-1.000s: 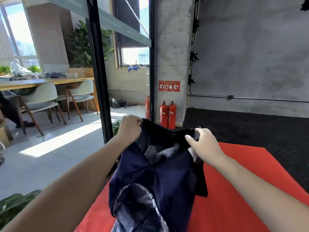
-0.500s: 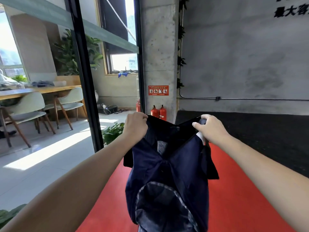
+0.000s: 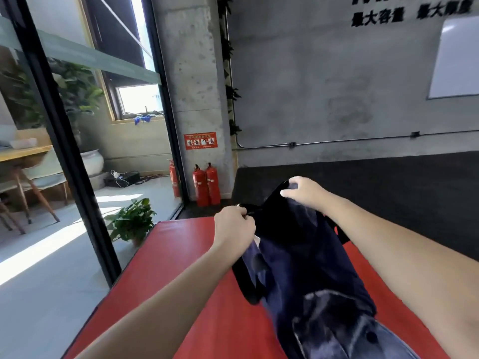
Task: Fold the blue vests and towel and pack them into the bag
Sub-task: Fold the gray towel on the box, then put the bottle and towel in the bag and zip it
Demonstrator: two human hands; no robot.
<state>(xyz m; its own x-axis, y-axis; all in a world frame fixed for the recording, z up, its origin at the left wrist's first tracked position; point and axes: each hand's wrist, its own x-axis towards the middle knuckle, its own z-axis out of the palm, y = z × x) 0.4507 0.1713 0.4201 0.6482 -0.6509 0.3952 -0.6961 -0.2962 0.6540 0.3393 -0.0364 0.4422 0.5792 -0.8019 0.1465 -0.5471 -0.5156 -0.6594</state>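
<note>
While both hands [image 3: 234,225] [image 3: 307,193] grip the dark bag [image 3: 305,260] with curled fingers, a red mat [image 3: 197,294] meets grey concrete walls [image 3: 324,81].

wall lettering [image 3: 377,18] perhaps "最大容量", red pillar sign [image 3: 200,140] illegible

Your left hand [image 3: 234,226] hides its fingertips in the dark bag [image 3: 305,265], whose lower end runs off the frame at five o'clock. Motion blur smears the fabric there. At one o'clock, the wall lettering [image 3: 407,11] is cropped and unreadable.
</note>
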